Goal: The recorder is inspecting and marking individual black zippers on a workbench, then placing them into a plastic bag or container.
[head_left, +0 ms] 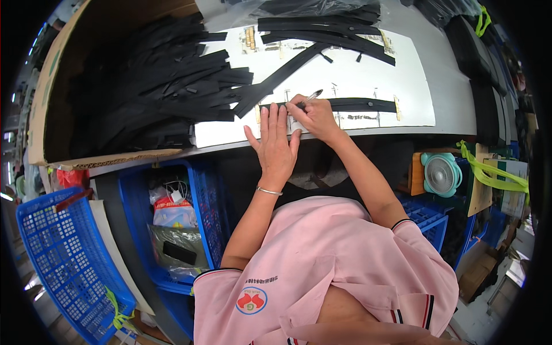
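Observation:
A black zipper strip (362, 105) lies lengthwise along the near edge of a white board (411, 80) that has pencil-like marks and yellowish tape bits. My left hand (275, 150) rests flat on the strip's left part, its fingers stretched out and holding nothing. Just right of it, my right hand (319, 119) grips a pen (314, 95) against the strip; the pen's tip is hidden by the fingers. Farther back on the board are several more black strips (322, 26), two with small pulls hanging off. One loose strip (282, 77) slants toward the pile.
At the left, a cardboard box (60, 63) lies open toward the board, with a heap of black strips (167, 80) spilling out. Blue crates (129, 201) stand below the table's edge at left. A teal fan (441, 175) sits at right. Clear plastic (230, 12) lies behind.

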### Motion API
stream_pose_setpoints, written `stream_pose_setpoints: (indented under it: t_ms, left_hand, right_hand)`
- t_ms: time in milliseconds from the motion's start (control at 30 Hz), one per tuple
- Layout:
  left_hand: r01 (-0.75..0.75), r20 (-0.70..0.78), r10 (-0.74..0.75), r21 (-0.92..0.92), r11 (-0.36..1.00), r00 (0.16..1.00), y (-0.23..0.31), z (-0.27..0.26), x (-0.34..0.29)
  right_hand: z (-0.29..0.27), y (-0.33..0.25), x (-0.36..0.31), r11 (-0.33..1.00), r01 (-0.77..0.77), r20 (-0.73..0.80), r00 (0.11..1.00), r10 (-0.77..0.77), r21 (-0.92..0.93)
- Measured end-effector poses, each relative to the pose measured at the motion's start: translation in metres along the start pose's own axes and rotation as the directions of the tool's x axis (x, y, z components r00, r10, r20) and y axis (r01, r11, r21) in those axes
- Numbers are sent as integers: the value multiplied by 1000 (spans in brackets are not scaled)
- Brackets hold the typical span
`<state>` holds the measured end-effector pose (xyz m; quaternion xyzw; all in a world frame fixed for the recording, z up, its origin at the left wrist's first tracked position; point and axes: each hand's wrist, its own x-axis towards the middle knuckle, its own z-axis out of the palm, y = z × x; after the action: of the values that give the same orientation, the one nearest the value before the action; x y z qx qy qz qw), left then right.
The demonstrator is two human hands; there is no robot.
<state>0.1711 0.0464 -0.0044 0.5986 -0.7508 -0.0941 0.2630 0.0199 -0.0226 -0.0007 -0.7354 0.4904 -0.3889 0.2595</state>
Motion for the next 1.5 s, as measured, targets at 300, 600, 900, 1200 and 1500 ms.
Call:
stream_pose_setpoints:
  t_ms: [300,600,900,1200,1500]
  left_hand:
    - [4,7,-5,37,999,1000,-2,0,-1]
    - [-4,14,3,57,998,1000,-3,3,-1]
    - [0,38,-2,33,999,999,-3,0,0]
    - [-216,-114,191,-286,934,975,51,15,39]
    - [-149,-165,94,-361,921,982,64,37,64]
  right_hand:
    - [-43,-18,-12,928,-160,-199,951,236,337]
    - [-79,27,-27,974,-223,-296,929,221,27]
    - [-74,35,-27,969,-214,-267,948,176,-122]
    - [-74,44,-32,953,-30,-214,976,-37,-301]
    - [-76,39,-28,981,-54,-280,960,-1,-186]
